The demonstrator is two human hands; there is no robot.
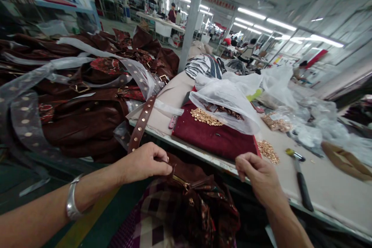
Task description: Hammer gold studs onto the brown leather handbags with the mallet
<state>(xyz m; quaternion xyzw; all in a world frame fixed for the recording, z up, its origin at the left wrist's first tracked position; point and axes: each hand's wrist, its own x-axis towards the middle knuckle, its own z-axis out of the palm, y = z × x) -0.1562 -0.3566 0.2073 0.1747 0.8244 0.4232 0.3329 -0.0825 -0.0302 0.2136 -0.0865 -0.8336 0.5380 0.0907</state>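
Observation:
A brown leather bag (200, 205) with a brass zipper and red patterned parts lies low in front of me, at the table's front edge. My left hand (149, 162) pinches its upper left edge between thumb and fingers. Behind that hand rises a brown strap (142, 124) with metal studs; its lower end is hidden. My right hand (255, 170) is apart from the bag, by the maroon cloth pad (215, 137), with its fingers curled together. Whatever those fingers hold, if anything, does not show. Gold-coloured metal pieces (203, 117) lie heaped on the pad.
Brown leather bags (84, 120) with plastic-wrapped straps pile up on the left. A white plastic bag (232, 100) with brown pieces rests on the pad. To the right lie more small gold pieces (269, 152), a hammer (300, 180) and crumpled plastic (314, 124). A post (193, 19) stands behind.

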